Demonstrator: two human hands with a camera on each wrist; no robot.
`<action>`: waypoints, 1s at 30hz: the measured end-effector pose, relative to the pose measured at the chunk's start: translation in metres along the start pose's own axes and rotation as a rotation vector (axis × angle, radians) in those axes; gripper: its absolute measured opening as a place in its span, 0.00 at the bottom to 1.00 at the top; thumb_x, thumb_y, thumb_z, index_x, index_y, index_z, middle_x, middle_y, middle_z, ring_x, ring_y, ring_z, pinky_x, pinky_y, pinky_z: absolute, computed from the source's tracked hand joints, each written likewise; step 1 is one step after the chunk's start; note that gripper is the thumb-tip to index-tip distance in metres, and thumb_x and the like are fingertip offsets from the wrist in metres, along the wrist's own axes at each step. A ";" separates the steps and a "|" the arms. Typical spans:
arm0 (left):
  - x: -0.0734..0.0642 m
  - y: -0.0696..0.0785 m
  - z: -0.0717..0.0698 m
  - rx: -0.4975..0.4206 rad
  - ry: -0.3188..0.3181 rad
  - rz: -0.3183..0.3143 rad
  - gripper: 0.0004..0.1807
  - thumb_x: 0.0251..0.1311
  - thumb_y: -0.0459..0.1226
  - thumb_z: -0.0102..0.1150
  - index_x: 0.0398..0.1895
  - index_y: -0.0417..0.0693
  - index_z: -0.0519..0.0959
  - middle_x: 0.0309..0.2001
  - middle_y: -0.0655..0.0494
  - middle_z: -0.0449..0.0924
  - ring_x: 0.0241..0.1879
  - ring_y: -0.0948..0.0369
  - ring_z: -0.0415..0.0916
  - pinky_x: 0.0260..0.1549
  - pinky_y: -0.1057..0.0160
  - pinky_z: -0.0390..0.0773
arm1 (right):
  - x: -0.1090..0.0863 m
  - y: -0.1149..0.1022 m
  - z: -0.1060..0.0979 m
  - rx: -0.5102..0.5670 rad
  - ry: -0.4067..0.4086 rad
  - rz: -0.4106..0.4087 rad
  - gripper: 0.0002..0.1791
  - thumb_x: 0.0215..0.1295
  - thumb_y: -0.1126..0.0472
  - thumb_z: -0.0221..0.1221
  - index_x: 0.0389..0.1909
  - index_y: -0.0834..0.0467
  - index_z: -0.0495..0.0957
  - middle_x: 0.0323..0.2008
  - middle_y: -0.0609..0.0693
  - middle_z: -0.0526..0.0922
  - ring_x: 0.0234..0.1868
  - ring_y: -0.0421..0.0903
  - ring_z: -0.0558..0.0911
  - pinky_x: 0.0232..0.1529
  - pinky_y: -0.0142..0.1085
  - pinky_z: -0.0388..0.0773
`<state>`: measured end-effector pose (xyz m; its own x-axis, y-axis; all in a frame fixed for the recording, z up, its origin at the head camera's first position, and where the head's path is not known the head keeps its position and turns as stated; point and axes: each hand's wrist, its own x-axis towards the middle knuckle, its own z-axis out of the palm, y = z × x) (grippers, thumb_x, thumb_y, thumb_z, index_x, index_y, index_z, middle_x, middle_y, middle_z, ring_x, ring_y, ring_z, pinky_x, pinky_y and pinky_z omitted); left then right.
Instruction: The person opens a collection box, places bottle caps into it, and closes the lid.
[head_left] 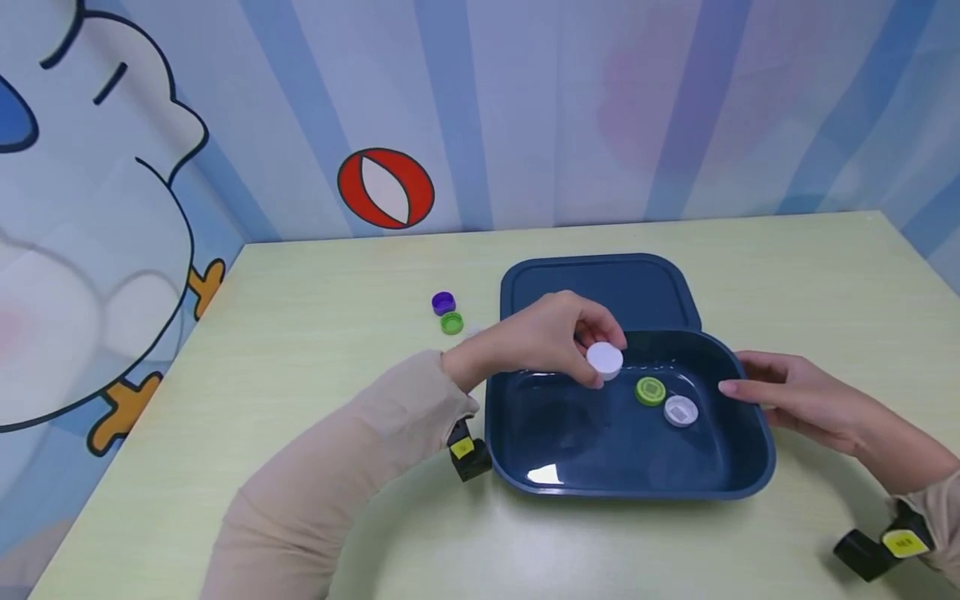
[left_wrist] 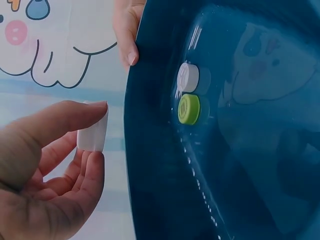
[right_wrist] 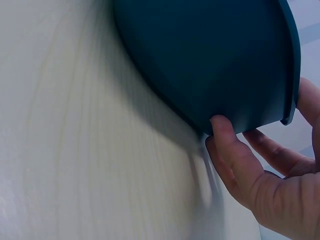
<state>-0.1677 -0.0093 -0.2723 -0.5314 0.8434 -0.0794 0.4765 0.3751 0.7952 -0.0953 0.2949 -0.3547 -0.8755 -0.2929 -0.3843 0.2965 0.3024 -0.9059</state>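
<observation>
Between thumb and fingers my left hand pinches a white bottle cap, held above the dark blue box. The same white cap shows side-on in the left wrist view. Inside the box, on its floor, lie a green cap and another white cap, close beside each other. My right hand grips the box's right side, thumb over the rim and fingers against the outer wall. In the right wrist view those fingertips touch the wall low down.
Behind the box lies a dark blue lid, partly hidden by my left hand. A purple cap and a green cap rest on the pale wooden table left of the lid. A printed cloth backdrop stands behind the table.
</observation>
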 end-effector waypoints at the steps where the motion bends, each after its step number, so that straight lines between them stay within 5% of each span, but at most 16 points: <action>1: 0.002 0.001 0.001 -0.001 -0.005 0.000 0.20 0.45 0.28 0.70 0.45 0.38 0.79 0.40 0.52 0.78 0.37 0.59 0.73 0.38 0.71 0.75 | 0.000 0.000 0.000 0.003 -0.001 -0.001 0.37 0.70 0.57 0.50 0.68 0.73 0.45 0.52 0.54 0.70 0.44 0.43 0.79 0.45 0.43 0.79; 10: 0.015 0.005 0.012 -0.029 -0.051 0.019 0.20 0.46 0.27 0.69 0.45 0.37 0.78 0.39 0.52 0.79 0.36 0.60 0.73 0.38 0.72 0.75 | 0.001 0.000 0.001 -0.028 0.003 0.006 0.37 0.70 0.56 0.50 0.68 0.73 0.44 0.58 0.64 0.64 0.45 0.44 0.77 0.45 0.43 0.78; 30: 0.045 0.003 0.036 -0.001 -0.178 0.130 0.19 0.48 0.29 0.68 0.47 0.38 0.78 0.39 0.56 0.78 0.35 0.66 0.71 0.39 0.75 0.74 | 0.001 0.001 -0.001 -0.023 -0.013 -0.002 0.36 0.71 0.57 0.48 0.68 0.73 0.44 0.55 0.58 0.68 0.45 0.41 0.77 0.45 0.41 0.78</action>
<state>-0.1652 0.0431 -0.2952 -0.3336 0.9393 -0.0804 0.5323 0.2580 0.8063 -0.0957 0.2958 -0.3556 -0.8713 -0.3049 -0.3846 0.2855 0.3225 -0.9025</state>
